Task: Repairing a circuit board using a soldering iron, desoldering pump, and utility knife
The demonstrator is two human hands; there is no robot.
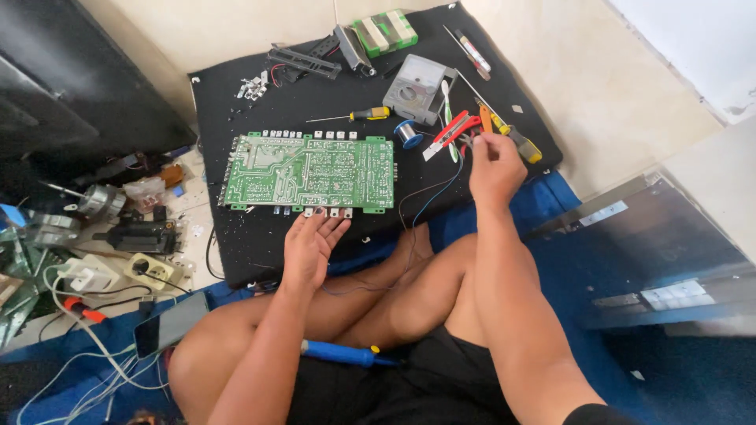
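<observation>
The left hand (311, 240) is lying open, fingertips steadying the near edge of the green circuit board (309, 171) at centre frame on the black mat (260, 244). The right hand (494, 165) is closing on red-handled pliers (455, 130), upper right, among screwdrivers.

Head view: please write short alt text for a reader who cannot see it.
A person sits cross-legged on the floor, left hand at the near edge of a green circuit board on a black mat, right hand reaching to red pliers. Screwdrivers and a meter lie around.
</observation>
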